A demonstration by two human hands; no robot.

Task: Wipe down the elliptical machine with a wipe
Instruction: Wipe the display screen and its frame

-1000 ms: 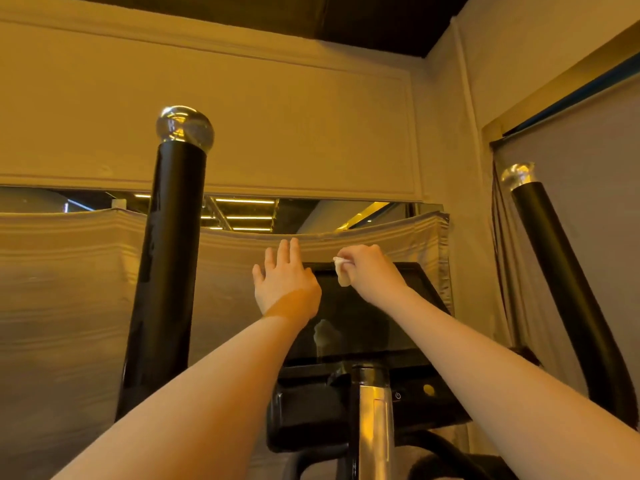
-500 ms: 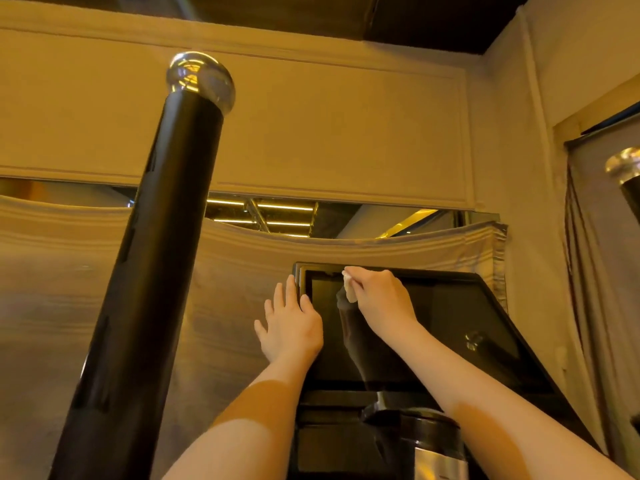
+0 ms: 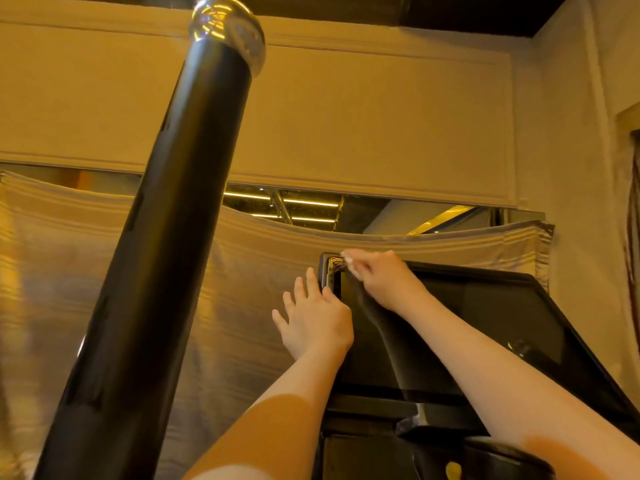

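The right hand (image 3: pixel 375 277) pinched the wipe (image 3: pixel 347 260) against the screen's (image 3: pixel 485 320) upper-left corner (left hand (image 3: pixel 313 318) spread open just beside the frame).

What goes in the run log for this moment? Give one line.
step: wiping screen corner | right hand: pinches wipe | left hand: fingers straight at screen edge | handlebar: untouched

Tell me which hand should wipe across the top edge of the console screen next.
Right. The right hand already pinches the wipe at the top left corner of the console screen. The left hand holds no wipe; its fingers are spread at the screen's left edge, probably steadying it.
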